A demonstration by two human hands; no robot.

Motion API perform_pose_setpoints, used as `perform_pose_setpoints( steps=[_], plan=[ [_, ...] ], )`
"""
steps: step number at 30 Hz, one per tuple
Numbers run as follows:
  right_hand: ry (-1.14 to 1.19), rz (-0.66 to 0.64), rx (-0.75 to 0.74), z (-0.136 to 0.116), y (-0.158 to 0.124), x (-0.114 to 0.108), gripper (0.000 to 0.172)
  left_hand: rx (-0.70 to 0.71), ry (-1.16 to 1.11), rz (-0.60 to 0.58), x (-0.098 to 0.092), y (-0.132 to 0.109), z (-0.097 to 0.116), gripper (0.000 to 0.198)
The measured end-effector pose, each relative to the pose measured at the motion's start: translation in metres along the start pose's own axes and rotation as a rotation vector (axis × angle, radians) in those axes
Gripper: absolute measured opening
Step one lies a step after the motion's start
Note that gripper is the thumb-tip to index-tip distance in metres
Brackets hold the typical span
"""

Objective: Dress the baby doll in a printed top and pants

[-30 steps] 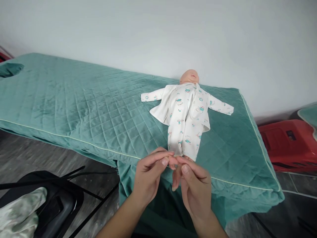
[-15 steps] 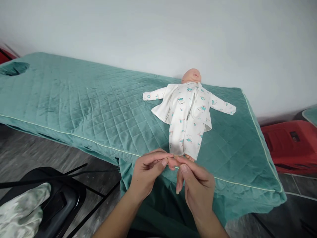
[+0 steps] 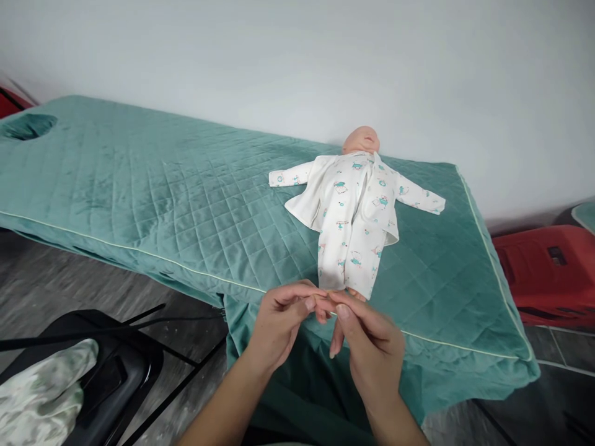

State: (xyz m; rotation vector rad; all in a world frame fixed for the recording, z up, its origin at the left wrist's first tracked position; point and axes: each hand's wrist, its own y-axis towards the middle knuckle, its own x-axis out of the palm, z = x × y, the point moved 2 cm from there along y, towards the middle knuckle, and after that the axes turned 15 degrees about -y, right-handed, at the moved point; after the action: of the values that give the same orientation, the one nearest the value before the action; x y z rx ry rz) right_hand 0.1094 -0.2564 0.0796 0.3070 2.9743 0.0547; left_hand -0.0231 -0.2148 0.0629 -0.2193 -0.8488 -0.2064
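Observation:
A baby doll lies on its back on the green quilted bed, dressed in a white printed jacket and trousers. Its legs point toward me at the bed's near edge. My left hand pinches the doll's foot on the left side with thumb and fingers. My right hand closes on the same foot from the other side, thumb near me and index finger on top. Fingers cover most of this foot. Just beyond my right fingers, the doll's other foot peeks from the trouser leg.
The bed's green cover has pale piping along its edge and a face hole at the far left. A red plastic stool stands at the right. Patterned cloth lies on a black chair at lower left. Behind is a white wall.
Both hands stay at the doll's foot, with only a slight shift of the fingers around it. The view has moved very slightly; the doll lies as before.

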Motion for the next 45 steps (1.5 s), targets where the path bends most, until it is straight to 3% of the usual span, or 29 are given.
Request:
perform_pose_setpoints(
  steps=[5,11,13,22,28,35,40,45],
  plan=[
    [0.011,-0.002,0.083,0.002,0.004,-0.002,0.018,0.033,0.202,-0.016,-0.006,0.0,0.005,0.01],
    [-0.011,0.012,0.15,0.009,0.008,-0.004,0.016,0.172,0.716,-0.107,0.001,0.004,0.023,0.017],
    [-0.015,-0.002,0.143,0.008,0.008,-0.003,0.017,0.203,0.777,-0.089,0.003,0.005,0.026,0.018],
    [-0.131,-0.059,-0.144,0.006,-0.003,0.005,0.039,0.273,0.501,0.15,0.002,0.002,0.007,0.012],
    [0.164,-0.04,-0.086,0.017,-0.007,0.012,0.032,0.354,0.472,0.204,0.014,-0.004,-0.001,0.015],
    [0.533,-0.069,0.12,0.021,-0.004,0.015,0.023,0.428,0.534,0.155,0.021,-0.008,-0.002,0.015],
    [0.62,-0.086,0.126,0.023,-0.003,0.013,0.021,0.467,0.49,0.029,0.017,-0.008,-0.004,0.022],
    [0.64,-0.117,0.112,0.021,-0.002,0.012,0.022,0.439,0.4,-0.005,0.007,-0.005,-0.009,0.021]
  ],
)
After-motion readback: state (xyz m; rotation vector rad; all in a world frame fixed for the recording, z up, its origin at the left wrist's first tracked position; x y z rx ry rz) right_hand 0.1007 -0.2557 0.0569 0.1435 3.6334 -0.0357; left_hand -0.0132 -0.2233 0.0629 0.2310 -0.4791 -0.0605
